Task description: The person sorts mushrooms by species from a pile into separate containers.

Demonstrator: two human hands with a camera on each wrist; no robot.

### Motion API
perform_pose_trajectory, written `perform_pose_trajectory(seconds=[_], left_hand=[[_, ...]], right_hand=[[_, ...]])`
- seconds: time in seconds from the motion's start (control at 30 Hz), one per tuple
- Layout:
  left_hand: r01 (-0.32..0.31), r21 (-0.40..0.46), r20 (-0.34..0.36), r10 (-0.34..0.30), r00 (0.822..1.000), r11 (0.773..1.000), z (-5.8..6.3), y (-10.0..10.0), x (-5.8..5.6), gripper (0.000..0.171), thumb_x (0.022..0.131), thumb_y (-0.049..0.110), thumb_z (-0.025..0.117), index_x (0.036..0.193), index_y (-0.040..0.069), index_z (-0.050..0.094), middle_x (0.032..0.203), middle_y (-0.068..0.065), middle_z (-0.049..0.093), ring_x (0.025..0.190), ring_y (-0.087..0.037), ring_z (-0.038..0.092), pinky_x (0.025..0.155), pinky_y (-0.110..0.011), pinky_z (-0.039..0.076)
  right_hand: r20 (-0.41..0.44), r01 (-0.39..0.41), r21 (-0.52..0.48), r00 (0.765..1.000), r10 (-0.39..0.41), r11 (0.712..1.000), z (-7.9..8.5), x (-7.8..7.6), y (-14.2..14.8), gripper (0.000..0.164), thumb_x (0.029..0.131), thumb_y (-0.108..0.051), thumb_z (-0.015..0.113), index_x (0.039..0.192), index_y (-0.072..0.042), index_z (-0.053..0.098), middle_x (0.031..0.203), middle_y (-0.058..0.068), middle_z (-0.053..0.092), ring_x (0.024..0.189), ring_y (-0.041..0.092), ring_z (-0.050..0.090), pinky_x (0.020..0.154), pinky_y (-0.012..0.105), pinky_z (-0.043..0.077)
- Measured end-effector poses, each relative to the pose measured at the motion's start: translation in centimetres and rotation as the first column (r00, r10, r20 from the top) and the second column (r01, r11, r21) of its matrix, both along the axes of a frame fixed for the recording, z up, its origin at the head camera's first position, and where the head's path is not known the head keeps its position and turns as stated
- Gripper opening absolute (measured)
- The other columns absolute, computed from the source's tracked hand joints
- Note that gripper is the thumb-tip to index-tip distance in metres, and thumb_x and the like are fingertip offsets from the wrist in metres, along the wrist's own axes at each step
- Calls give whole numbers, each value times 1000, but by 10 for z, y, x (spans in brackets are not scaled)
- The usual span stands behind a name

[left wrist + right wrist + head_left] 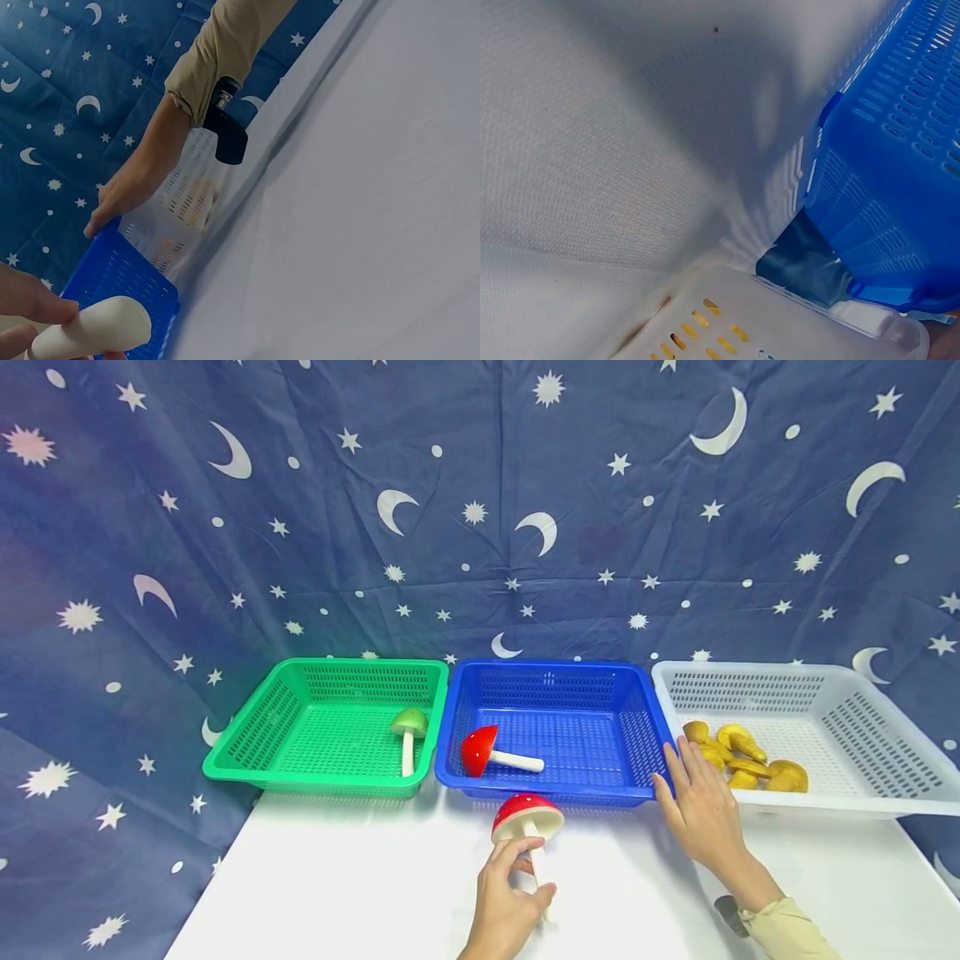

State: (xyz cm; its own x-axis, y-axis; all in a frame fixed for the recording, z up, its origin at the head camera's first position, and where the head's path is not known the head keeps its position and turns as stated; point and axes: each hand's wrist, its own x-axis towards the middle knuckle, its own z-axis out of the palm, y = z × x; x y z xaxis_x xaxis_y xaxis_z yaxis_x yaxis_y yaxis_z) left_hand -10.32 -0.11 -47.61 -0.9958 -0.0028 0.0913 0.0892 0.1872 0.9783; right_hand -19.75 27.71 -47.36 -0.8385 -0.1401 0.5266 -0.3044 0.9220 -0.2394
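Observation:
A toy mushroom with a red, white-spotted cap [527, 814] is in my left hand [504, 893], which pinches its white stem [97, 330] between thumb and fingers above the table, in front of the blue basket [577, 793]. Another red-capped mushroom [480, 750] lies on its side inside that basket. My right hand [705, 810] rests with extended fingers at the blue basket's right front corner, beside the white basket [862, 806]. Several yellow-brown mushrooms [742, 743] lie in the white basket. In the right wrist view the hand is almost wholly out of frame.
To the left stands a green basket [322, 781] holding a green-capped mushroom [409, 722]. The three baskets form a row along the back of the white table [360, 877]. Behind them hangs a dark blue cloth [450, 477] with moons and stars.

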Motion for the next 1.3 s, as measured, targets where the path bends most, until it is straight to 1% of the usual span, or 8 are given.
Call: perform_pose_trajectory(seconds=[0.3, 0.53, 0.67, 0.87, 1.03, 1.1, 1.17, 1.3], left_hand=[[48, -3, -34, -49, 998, 999, 16, -2, 2, 51, 65, -4, 75, 111, 15, 66, 103, -1, 58, 87, -15, 56, 54, -22, 53], [79, 17, -104, -76, 992, 997, 28, -4, -6, 53, 65, -8, 74, 111, 18, 66, 105, 0, 59, 85, -16, 58, 53, -24, 55], [114, 41, -147, -107, 983, 993, 37, -6, -12, 53, 67, -9, 74, 112, 18, 65, 107, -1, 59, 86, -20, 59, 51, -26, 55], [128, 26, -182, -121, 976, 991, 52, -6, -24, 52, 68, -10, 74, 113, 14, 65, 108, -3, 59, 88, -23, 60, 51, -25, 55], [120, 15, -233, -113, 966, 993, 79, -5, -33, 48, 68, -15, 70, 112, 2, 64, 106, -14, 60, 87, -31, 61, 52, -24, 55], [112, 5, -247, -107, 963, 994, 87, -5, -37, 46, 67, -15, 70, 110, 0, 64, 105, -16, 60, 86, -33, 61, 53, -24, 56], [98, -19, -256, -100, 961, 995, 88, -4, -45, 46, 68, -13, 71, 110, 3, 65, 105, -14, 61, 85, -30, 62, 55, -23, 55], [85, -65, -252, -99, 963, 994, 79, -3, -63, 48, 69, -8, 74, 113, 12, 66, 106, -4, 62, 85, -20, 64, 58, -22, 56]], right_hand=[[-4, -5, -1, 1000, 5, 1000, 0, 0, 1, 53, 98, -31, 45, 137, 5, 43, 144, 28, 35, 137, 41, 26, 109, 59, 21], [-11, -8, 2, 1000, 8, 1000, 0, -1, 1, 53, 98, -31, 44, 137, 5, 44, 145, 27, 35, 137, 40, 26, 109, 58, 22], [-23, -14, 2, 1000, 14, 1000, -1, -1, 2, 53, 98, -31, 45, 136, 6, 44, 144, 27, 35, 137, 41, 27, 109, 58, 22], [-11, -14, -5, 1000, 14, 1000, 0, 0, 1, 53, 98, -31, 45, 137, 5, 43, 144, 28, 34, 136, 41, 26, 109, 59, 22], [2, -4, 2, 1000, 4, 1000, 1, 0, 1, 54, 98, -31, 44, 138, 5, 42, 145, 28, 34, 136, 42, 27, 109, 60, 21], [6, 0, 3, 1000, 0, 1000, 0, 0, 1, 54, 98, -32, 44, 138, 5, 42, 145, 28, 33, 136, 42, 27, 109, 60, 21], [10, 2, 4, 1000, -2, 1000, 0, 0, 1, 54, 99, -32, 44, 138, 5, 42, 145, 28, 33, 136, 42, 26, 109, 59, 21], [11, 0, 4, 1000, 0, 1000, 0, -1, 2, 54, 99, -32, 44, 139, 4, 42, 145, 27, 33, 137, 41, 25, 109, 60, 22]])
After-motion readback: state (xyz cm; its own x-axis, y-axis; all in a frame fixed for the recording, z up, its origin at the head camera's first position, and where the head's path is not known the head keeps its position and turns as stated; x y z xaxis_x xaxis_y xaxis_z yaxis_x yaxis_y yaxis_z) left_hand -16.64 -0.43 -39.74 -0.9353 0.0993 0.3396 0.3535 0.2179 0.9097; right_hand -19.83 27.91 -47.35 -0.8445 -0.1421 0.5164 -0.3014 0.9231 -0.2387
